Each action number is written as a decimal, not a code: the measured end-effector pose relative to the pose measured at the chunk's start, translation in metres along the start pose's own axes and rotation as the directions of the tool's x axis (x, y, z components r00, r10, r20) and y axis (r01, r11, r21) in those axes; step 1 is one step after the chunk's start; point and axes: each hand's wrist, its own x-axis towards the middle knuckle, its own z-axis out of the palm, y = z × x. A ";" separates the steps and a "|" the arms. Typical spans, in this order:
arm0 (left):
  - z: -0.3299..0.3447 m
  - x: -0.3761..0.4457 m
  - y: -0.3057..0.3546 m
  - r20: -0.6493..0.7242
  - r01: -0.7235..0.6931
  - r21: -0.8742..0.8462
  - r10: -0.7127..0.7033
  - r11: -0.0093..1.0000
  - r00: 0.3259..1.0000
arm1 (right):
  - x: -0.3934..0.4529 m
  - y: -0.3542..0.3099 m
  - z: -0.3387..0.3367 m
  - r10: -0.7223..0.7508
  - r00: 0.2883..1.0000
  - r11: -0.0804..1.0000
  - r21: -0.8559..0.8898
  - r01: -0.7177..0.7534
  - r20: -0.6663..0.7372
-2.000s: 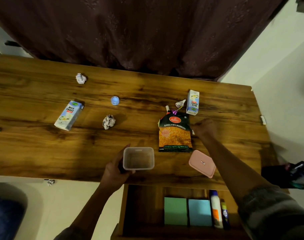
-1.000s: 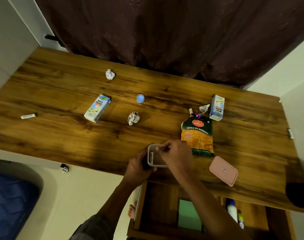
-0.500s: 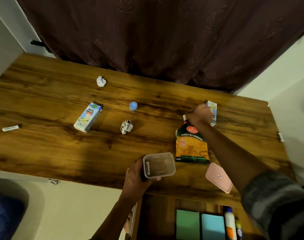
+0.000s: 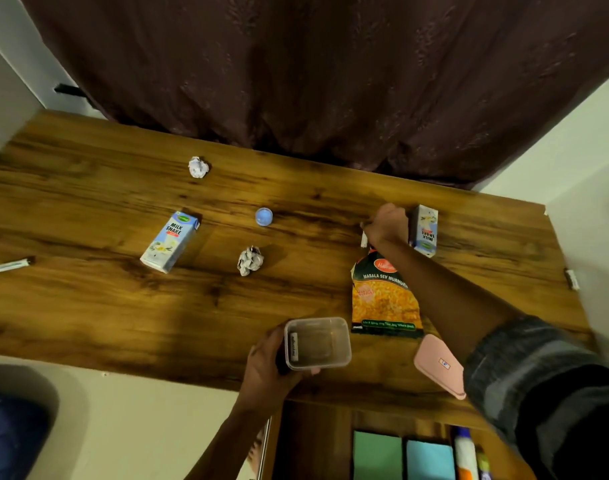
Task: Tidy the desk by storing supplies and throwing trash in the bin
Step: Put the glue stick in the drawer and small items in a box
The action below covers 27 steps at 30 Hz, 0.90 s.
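My left hand (image 4: 265,368) grips a clear plastic container (image 4: 344,341) at the desk's front edge; a small white labelled piece lies inside against its left wall. My right hand (image 4: 386,225) reaches to the far side, between the snack bag (image 4: 382,299) and a small milkshake carton (image 4: 423,230). Its fingers are curled and pinch the top end of a small white stick (image 4: 364,240). The hand hides the crumpled wrapper that lay there. The container's pink lid (image 4: 438,365) lies right of it.
On the wooden desk (image 4: 88,306) lie a larger milkshake carton (image 4: 169,242), two paper balls (image 4: 198,167) (image 4: 250,260), a blue cap (image 4: 263,216) and a white marker (image 4: 12,264). The open drawer below holds a green pad (image 4: 377,455), a blue pad (image 4: 429,460) and a glue bottle (image 4: 464,455).
My right hand left the container and reached out to the far side beside the small carton, then closed its fingers there. My left hand kept hold of the container.
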 end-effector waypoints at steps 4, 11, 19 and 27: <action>-0.001 -0.001 0.007 -0.005 -0.033 0.007 0.033 0.999 0.999 | -0.014 -0.011 -0.022 -0.153 0.983 0.959 0.226 0.172 -0.100; -0.001 0.000 0.002 -0.008 0.004 -0.026 -0.004 1.000 1.000 | -0.111 -0.021 -0.072 -0.362 0.926 0.832 0.412 0.372 -0.104; -0.002 -0.001 0.002 -0.018 0.010 0.000 -0.010 1.000 1.000 | -0.219 -0.011 -0.050 -0.468 0.867 0.851 0.353 0.390 0.173; -0.002 -0.003 0.001 0.022 0.022 0.016 -0.022 1.000 1.000 | -0.249 -0.006 -0.012 -0.360 0.907 0.933 0.075 0.352 0.219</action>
